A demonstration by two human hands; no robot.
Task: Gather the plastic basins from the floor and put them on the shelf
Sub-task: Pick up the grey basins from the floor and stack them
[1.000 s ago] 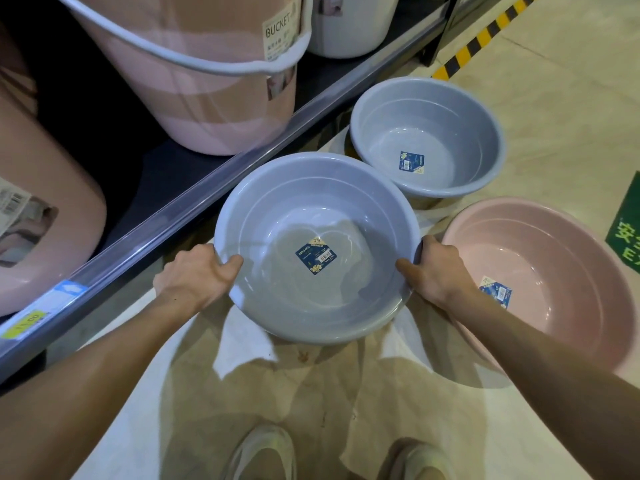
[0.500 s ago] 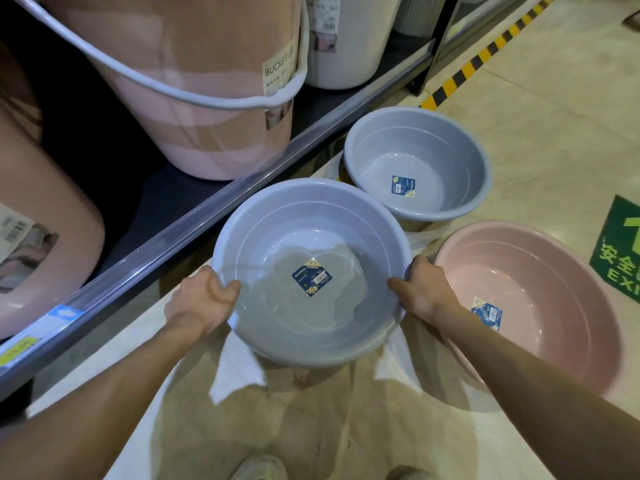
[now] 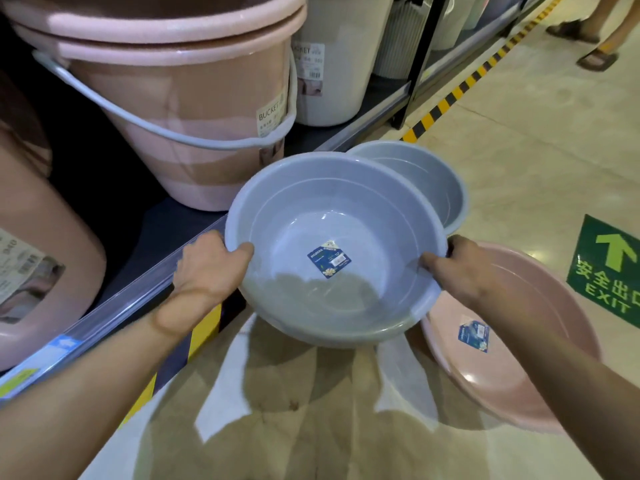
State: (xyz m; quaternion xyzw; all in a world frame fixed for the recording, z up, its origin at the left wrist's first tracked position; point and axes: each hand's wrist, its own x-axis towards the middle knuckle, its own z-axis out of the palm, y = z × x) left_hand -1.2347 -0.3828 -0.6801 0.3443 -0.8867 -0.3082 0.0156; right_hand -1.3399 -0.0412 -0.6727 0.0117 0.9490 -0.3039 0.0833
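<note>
A grey-blue plastic basin point(image 3: 346, 216) with a sticker inside is lifted off the floor, level with the front edge of the low dark shelf point(image 3: 162, 223). My left hand point(image 3: 207, 268) grips its left rim, thumb inside. My right hand point(image 3: 457, 268) grips the right rim. A second grey-blue basin point(image 3: 429, 181) sits on the floor behind it, partly hidden. A pink basin point(image 3: 540, 306) lies on the floor to the right, under my right forearm.
Stacked pink buckets point(image 3: 180, 109) with a white handle stand on the shelf, with a pink tub point(image 3: 38, 254) at left and white bins point(image 3: 332, 64) further back. A green exit sign point(image 3: 609, 268) marks the floor. Another person's sandalled feet point(image 3: 595, 60) stand at top right.
Both hands have raised the grey-blue basin off the floor and carried it up toward the shelf edge; it now covers part of the second grey-blue basin. The view has tilted upward.
</note>
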